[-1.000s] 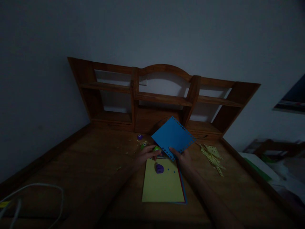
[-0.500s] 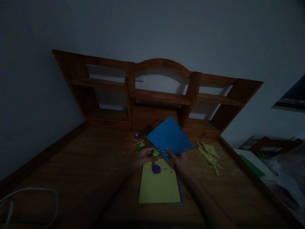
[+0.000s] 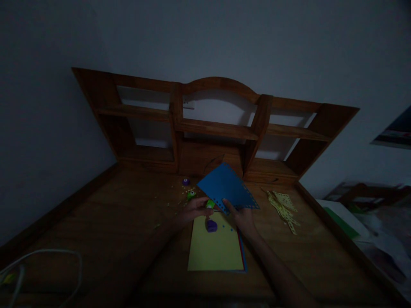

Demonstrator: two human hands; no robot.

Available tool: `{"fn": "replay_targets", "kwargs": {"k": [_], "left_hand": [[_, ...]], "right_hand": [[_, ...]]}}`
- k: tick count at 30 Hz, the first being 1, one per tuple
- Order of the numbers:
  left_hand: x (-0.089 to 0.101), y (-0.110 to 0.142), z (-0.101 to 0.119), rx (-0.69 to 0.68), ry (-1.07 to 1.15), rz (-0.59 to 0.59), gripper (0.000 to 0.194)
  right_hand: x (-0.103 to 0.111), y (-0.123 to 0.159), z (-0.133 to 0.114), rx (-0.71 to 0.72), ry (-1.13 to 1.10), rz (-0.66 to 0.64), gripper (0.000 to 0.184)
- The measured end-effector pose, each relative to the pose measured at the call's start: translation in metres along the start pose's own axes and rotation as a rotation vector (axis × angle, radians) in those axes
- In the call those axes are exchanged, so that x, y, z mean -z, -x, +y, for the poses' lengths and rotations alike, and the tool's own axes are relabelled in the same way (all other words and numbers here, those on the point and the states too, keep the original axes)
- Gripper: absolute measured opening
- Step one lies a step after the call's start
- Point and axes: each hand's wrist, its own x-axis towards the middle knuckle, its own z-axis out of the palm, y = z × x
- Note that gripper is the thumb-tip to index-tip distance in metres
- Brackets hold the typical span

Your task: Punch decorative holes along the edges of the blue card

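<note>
In my left hand [image 3: 195,208] is a small green and white paper punch [image 3: 210,204], gripped between the thumb and fingers at the lower left edge of a blue sheet [image 3: 221,184]. My right hand [image 3: 243,219] pinches that sheet near its lower corner, thumb on top. Rows of punched holes line its near and right edges. Under my hands lies a stack of coloured paper with a yellow sheet [image 3: 215,254] on top; red and blue edges show at its right. On the yellow sheet rest a purple punch [image 3: 211,226] and a few blue paper dots.
Behind my left hand are another green punch [image 3: 191,195], a round purple punch [image 3: 186,182] and scattered paper bits. Cut yellow strips full of holes [image 3: 284,207] lie at the right. A wooden shelf unit [image 3: 218,128] stands at the back; a white cable [image 3: 54,251] curls at the left.
The blue sheet has tilted, its far and right corners coming lower and slightly to the left. Both hands keep their hold, and the view has shifted slightly.
</note>
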Motion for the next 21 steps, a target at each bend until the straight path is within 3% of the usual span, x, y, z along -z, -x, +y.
{"fn": "replay_targets", "kwargs": {"k": [4, 9, 16, 21], "left_hand": [[0.0017, -0.0008, -0.0026, 0.007, -0.002, 0.026, 0.041], [0.0040, -0.0010, -0.0037, 0.003, -0.065, 0.063, 0.038], [0.0031, 0.0001, 0.0013, -0.036, -0.123, 0.067, 0.035], [0.0089, -0.0004, -0.0051, -0.047, -0.164, 0.070, 0.032]], "right_hand": [[-0.0004, 0.0000, -0.0016, 0.014, 0.002, -0.048, 0.046], [-0.0002, -0.0005, 0.0006, 0.024, 0.022, -0.016, 0.054], [0.0014, -0.0001, 0.0003, -0.012, 0.066, 0.009, 0.053], [0.0022, 0.0008, 0.0063, -0.014, 0.121, -0.056, 0.045]]}}
